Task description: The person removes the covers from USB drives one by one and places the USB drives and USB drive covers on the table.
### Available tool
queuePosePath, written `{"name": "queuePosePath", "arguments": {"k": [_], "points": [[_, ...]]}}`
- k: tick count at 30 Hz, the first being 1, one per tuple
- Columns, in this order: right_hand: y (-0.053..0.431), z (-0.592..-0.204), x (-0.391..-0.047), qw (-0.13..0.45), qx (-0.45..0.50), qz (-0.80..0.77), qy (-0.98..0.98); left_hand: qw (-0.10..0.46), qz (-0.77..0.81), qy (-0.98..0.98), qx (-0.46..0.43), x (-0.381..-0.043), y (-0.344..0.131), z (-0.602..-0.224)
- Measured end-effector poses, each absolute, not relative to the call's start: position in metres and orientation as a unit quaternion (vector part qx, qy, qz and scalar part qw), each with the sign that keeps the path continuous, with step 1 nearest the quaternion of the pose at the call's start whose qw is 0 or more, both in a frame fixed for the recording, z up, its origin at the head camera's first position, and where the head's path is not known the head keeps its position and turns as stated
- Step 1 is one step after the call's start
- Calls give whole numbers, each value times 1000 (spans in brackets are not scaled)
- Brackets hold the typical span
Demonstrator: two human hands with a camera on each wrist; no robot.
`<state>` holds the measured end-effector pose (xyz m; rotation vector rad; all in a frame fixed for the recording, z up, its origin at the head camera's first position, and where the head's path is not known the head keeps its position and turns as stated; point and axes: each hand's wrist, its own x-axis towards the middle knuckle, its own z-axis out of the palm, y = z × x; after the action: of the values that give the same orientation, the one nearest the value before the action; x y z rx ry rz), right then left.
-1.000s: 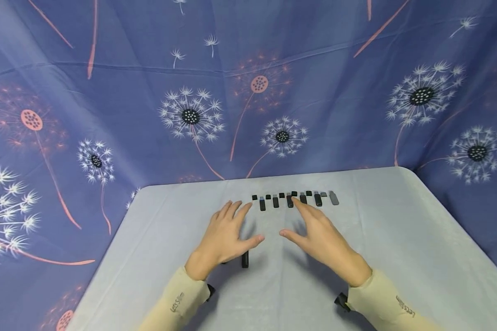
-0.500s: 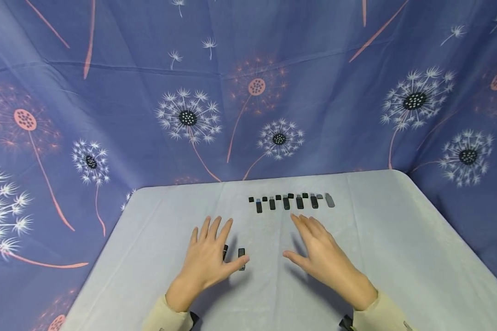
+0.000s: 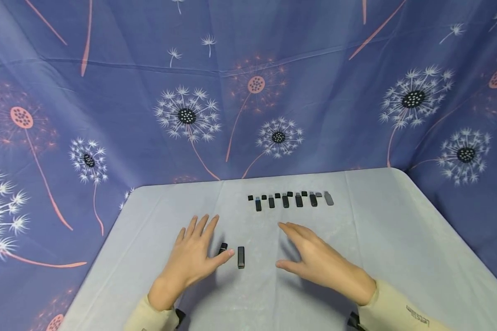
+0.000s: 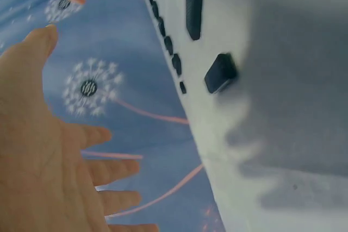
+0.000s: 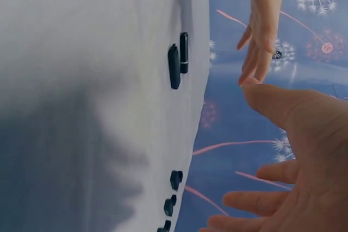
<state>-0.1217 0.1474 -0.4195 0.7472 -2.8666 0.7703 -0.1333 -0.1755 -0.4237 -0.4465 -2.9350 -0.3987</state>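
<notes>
My left hand [image 3: 188,259] hovers over the left part of the table, fingers spread and nothing in it. Just beyond its thumb lie a capped-looking black USB stick [image 3: 241,257] and a second black stick [image 3: 222,248], partly hidden by the thumb in the head view. In the left wrist view both black sticks, the longer one [image 4: 194,12] and the nearer one [image 4: 220,73], show apart from the hand. My right hand [image 3: 320,257] is held above the table's middle right, palm turned inward, fingers extended, holding nothing.
Toward the back edge, several black USB sticks [image 3: 286,201] stand in a row with connectors exposed, and a grey one [image 3: 329,198] ends it at the right. Small caps [image 3: 250,198] lie between them. A pale cloth covers the table [image 3: 381,230]; a blue dandelion-print curtain [image 3: 335,92] hangs behind.
My left hand has drawn left and toward me, uncovering the two black sticks on the near table. My right hand has pulled back from the row. The sticks stay where they were.
</notes>
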Motion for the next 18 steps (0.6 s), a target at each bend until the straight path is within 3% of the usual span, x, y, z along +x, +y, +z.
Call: {"name": "queuePosePath", "arguments": {"k": [10, 18], "points": [[120, -428, -137, -45, 193, 329, -924, 76, -143, -977, -140, -141, -180, -417], [98, -437, -150, -83, 167, 382, -905, 109, -108, -973, -172, -149, -179, -411]]}}
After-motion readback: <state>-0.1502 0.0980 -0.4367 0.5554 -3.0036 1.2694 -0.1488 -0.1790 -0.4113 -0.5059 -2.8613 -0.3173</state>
